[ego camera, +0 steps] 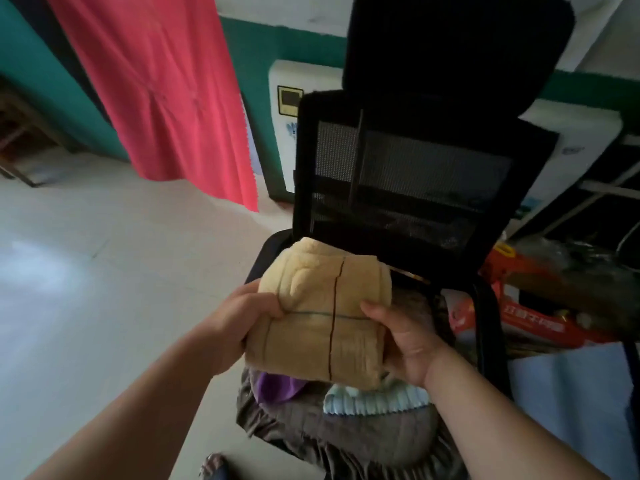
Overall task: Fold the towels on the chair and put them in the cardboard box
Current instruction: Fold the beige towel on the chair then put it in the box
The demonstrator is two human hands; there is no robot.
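Observation:
A folded beige towel with thin dark stripes is held above the seat of a black mesh office chair. My left hand grips its left side and my right hand grips its right side. Under it on the seat lie more towels: a brown one, a purple one and a light blue one. No cardboard box can be made out with certainty.
A red cloth hangs at the upper left in front of a green wall. A white appliance stands behind the chair. Orange packaging and a blue cloth lie to the right. Pale floor spreads left.

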